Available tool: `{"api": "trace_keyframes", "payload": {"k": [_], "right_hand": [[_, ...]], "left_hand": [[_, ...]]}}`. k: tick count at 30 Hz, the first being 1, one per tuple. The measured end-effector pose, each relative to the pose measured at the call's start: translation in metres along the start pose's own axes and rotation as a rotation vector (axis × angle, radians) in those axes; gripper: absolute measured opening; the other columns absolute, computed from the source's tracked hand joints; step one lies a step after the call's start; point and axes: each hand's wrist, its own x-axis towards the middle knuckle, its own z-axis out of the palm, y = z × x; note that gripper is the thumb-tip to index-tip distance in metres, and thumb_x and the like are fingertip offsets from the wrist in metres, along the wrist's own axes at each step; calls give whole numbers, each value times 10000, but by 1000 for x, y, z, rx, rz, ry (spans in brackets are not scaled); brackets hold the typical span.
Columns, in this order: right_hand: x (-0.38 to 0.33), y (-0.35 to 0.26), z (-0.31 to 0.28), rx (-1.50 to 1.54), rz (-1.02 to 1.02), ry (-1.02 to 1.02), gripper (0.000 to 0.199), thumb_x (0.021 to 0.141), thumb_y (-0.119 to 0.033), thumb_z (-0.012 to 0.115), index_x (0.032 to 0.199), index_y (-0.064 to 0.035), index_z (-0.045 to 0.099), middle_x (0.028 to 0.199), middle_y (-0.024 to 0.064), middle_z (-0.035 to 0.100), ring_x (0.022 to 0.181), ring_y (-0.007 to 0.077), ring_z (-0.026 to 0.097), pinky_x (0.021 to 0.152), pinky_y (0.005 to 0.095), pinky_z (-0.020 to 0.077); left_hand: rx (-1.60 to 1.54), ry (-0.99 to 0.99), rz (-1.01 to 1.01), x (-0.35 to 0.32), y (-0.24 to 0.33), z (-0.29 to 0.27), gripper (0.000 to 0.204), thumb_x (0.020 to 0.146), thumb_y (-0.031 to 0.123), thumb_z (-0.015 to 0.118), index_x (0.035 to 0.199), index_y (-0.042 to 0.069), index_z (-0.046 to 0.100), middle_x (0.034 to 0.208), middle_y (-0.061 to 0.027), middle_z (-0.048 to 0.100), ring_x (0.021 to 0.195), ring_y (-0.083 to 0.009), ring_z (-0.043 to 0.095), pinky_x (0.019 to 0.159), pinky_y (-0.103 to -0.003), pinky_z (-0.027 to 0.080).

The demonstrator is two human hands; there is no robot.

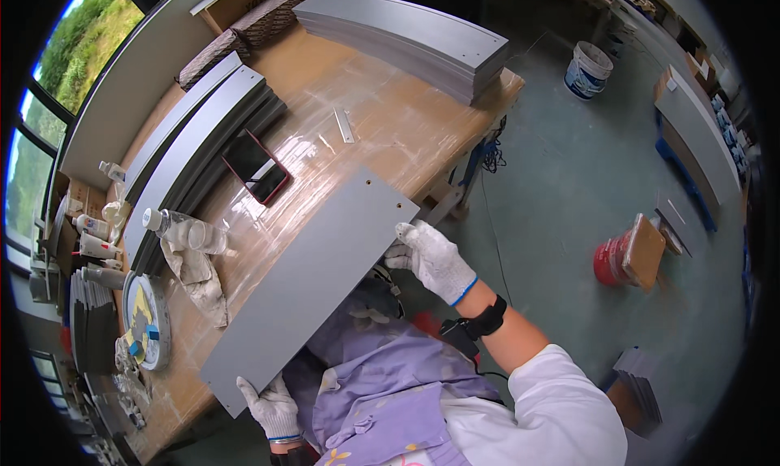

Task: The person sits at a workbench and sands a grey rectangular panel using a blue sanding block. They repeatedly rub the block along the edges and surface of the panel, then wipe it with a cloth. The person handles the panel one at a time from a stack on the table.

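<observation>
Gloved and closest to the lens, the left hand (272, 407) is clenched on the near-left corner of a long grey panel (313, 279), fingers curled over its end. That panel lies slantwise across the near edge of the wooden tabletop (390, 117), its left end hanging past the edge over a lilac apron (382, 385). Along the tabletop's left edge stand small bottles (91, 237), a dark stack of sheets (91, 324) and a round tray of bits (150, 320). Just inward lie a crumpled rag (195, 275) and a clear plastic bottle (185, 230) on its side, both close beside the panel's long edge. Behind them a pile of curved grey strips (195, 153) runs toward the far-left corner, with a red-cased phone (258, 167) next to it and a small metal strip (344, 126) mid-table. A taller stack of grey panels (406, 39) sits at the far edge. The right hand (431, 259), also gloved, pinches the panel's right end near its two small holes, just off the tabletop's near-right edge. With so much of the panel unsupported, a slackened grip at either end could let it tip off the edge; sliding it leftward could likely catch the rag or roll the bottle, and swinging its far corner round might nudge the phone.
</observation>
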Motion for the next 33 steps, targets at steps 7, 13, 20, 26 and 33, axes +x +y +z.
{"api": "trace_keyframes", "payload": {"k": [7, 13, 20, 26, 33], "right_hand": [[-58, -50, 76, -503, -118, -275, 472, 926, -329, 684, 1215, 27, 571, 952, 79, 689, 828, 143, 656, 716, 284, 542], [-77, -57, 104, -789, -423, -428, 584, 917, -454, 652, 1200, 50, 567, 859, 224, 707, 797, 354, 718, 693, 405, 580], [-92, -62, 107, -851, -413, -396, 493, 911, -377, 683, 1202, 13, 598, 880, 145, 724, 795, 263, 726, 708, 347, 565], [-92, -71, 100, -716, -331, -459, 543, 939, -392, 651, 1219, 62, 550, 891, 229, 701, 792, 304, 728, 667, 382, 575], [-53, -25, 41, -304, 74, -1, 262, 978, -219, 591, 1068, 26, 565, 791, 95, 652, 596, 121, 617, 530, 264, 539]], "left_hand": [[117, 86, 157, -1, 40, -31, 358, 970, 379, 610, 1186, 94, 613, 1141, 0, 685, 967, -102, 667, 806, -250, 592], [98, 195, 250, 1, 56, -36, 260, 907, 404, 694, 962, 150, 673, 865, 65, 711, 672, -60, 659, 575, -193, 577], [68, 203, 215, 5, 61, -41, 260, 891, 409, 714, 933, 156, 672, 846, 74, 707, 669, -57, 657, 572, -194, 574], [79, 181, 254, -3, 51, -23, 280, 892, 400, 715, 979, 137, 666, 895, 64, 710, 709, -67, 666, 584, -194, 577], [-17, -8, 18, -17, 48, -12, 263, 983, 310, 595, 1137, 98, 612, 1130, -65, 686, 1038, -226, 682, 904, -420, 597]]}}
